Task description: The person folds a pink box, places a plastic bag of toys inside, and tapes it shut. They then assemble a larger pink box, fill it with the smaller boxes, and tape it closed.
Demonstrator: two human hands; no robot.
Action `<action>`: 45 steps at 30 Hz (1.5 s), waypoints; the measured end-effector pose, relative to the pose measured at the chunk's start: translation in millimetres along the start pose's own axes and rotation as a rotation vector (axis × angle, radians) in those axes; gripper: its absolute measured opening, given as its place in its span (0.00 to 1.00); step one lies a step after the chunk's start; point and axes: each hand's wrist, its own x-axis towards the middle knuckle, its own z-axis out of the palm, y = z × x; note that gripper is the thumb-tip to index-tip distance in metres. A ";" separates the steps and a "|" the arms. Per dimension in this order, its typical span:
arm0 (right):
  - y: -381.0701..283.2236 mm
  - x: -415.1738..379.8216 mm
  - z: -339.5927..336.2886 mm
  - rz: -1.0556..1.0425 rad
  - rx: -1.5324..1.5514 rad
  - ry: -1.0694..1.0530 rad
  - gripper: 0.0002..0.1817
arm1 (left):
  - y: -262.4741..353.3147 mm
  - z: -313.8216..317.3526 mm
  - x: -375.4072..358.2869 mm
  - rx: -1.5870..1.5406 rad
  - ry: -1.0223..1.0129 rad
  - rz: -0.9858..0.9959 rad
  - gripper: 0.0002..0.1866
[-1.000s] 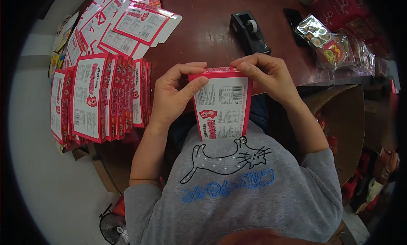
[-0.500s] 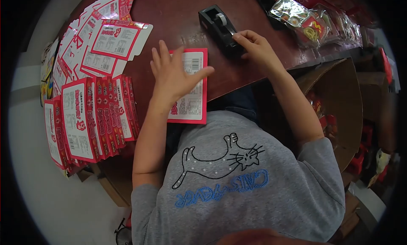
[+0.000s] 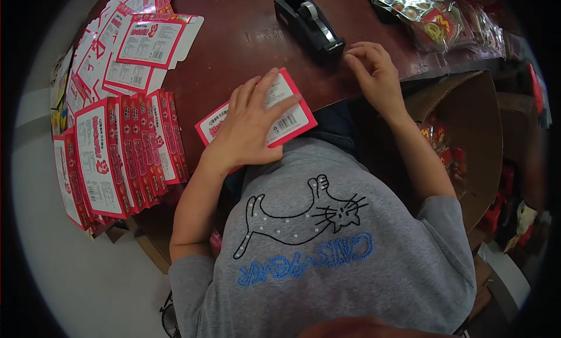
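A flat red-and-white printed box point(image 3: 297, 114) lies turned at a slant at the table's near edge, a barcode on its upper face. My left hand point(image 3: 248, 119) grips it, fingers stretched across the top towards the far edge and thumb at the near side. My right hand point(image 3: 377, 75) is held beside the front end of a black tape dispenser point(image 3: 310, 28), apart from it. Its thumb and fingertips are pinched together; whether a piece of tape is between them, I cannot make out. A roll of clear tape point(image 3: 308, 10) sits in the dispenser.
At the left, several similar boxes point(image 3: 99, 157) stand in a row. Flat unfolded cartons point(image 3: 152, 40) are spread behind them. Clear-wrapped food packs point(image 3: 432, 25) lie at the back right. An open cardboard carton point(image 3: 476, 145) with red packs inside stands below the table's right edge.
The box has been turned from upright to slanted, and my left hand has come down onto it. My right hand has drawn away from the dispenser's end, to the right.
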 end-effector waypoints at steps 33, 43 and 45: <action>-12.3 40.1 5.4 0.452 0.707 -0.175 0.12 | 0.0 -31.8 -49.5 0.123 -0.039 -0.171 0.38; 26.6 -7.9 15.5 0.306 0.304 -0.046 0.15 | 3.6 -1.8 11.4 0.208 -0.083 0.081 0.33; 28.8 -14.4 10.9 0.349 0.259 -0.029 0.14 | -6.6 6.1 18.1 0.150 0.051 0.199 0.39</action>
